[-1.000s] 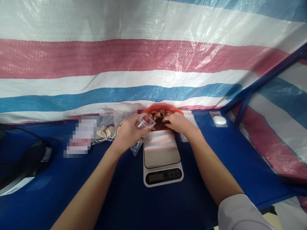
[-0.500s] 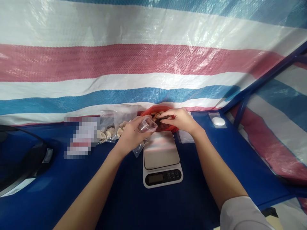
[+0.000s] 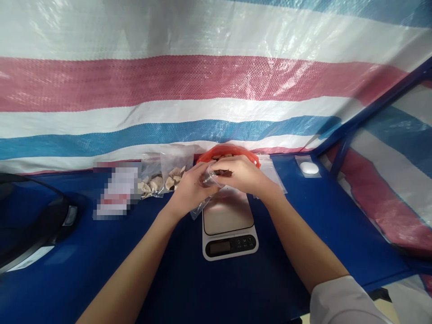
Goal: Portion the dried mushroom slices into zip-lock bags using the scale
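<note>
My left hand (image 3: pixel 189 186) is wrapped around a clear plastic cup (image 3: pixel 209 174), tilted with its mouth to the right. At that mouth is my right hand (image 3: pixel 241 173), its fingers curled over dark brown pieces (image 3: pixel 224 173); some fingertips are hidden. Behind both hands sits a red plastic basket (image 3: pixel 232 148) with brown pieces inside, largely covered by my right hand. Just below the hands lies a white kitchen scale (image 3: pixel 230 249) with a bare metal plate (image 3: pixel 229 216) and a dark display.
Left of my hands are clear bags (image 3: pixel 151 182) of pale dried slices beside a blurred label sheet (image 3: pixel 118 191). Flat clear bags (image 3: pixel 272 173) lie right of the basket, and a white oval object (image 3: pixel 308 168) farther right. A black bag (image 3: pixel 43 229) occupies the blue table's left end.
My right hand has come out of the red basket and moved left and toward me, to the cup's mouth, with dark brown pieces in its fingers. My left hand still holds the cup.
</note>
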{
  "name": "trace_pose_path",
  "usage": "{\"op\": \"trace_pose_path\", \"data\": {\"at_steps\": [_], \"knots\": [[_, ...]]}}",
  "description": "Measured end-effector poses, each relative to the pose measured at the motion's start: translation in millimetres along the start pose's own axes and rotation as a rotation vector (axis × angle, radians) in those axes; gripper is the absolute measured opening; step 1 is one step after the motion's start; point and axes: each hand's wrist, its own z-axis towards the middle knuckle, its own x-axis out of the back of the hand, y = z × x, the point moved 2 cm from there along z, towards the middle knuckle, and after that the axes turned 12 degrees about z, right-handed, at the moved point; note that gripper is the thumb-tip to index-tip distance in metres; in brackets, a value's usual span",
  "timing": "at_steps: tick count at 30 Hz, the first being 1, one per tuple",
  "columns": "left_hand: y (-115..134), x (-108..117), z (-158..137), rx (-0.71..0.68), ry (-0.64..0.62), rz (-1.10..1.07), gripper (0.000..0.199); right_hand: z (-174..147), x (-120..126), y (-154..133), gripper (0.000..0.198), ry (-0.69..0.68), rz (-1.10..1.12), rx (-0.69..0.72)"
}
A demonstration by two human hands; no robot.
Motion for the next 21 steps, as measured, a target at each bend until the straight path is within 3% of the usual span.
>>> {"op": "trace_pose_path", "data": {"at_steps": [6, 11, 14, 18, 21], "knots": [[0.3, 4.8, 0.7, 0.003, 0.019, -0.046, 0.046, -1.9, 3.9, -1.9, 0.022, 0.019, 0.111, -0.002], [-4.2, 13.9, 1.1, 0.108, 0.079, -0.048, 0.044, -4.3, 15.7, 19.8, 0.023, 0.114, 0.239, 0.020], [-8.8, 20.2, 1.1, 0.195, 0.100, -0.065, 0.047, -2.7, 16.2, 35.8, 0.022, 0.136, 0.205, -0.025], [-15.0, 25.5, 0.0, 0.294, 0.104, -0.046, 0.057, 4.3, -2.0, 44.4, 0.019, 0.029, 0.062, -0.029], [-16.8, 27.4, -0.2, 0.288, 0.101, -0.041, 0.058, 9.6, -19.9, 44.1, 0.017, -0.058, -0.106, -0.074]]}}
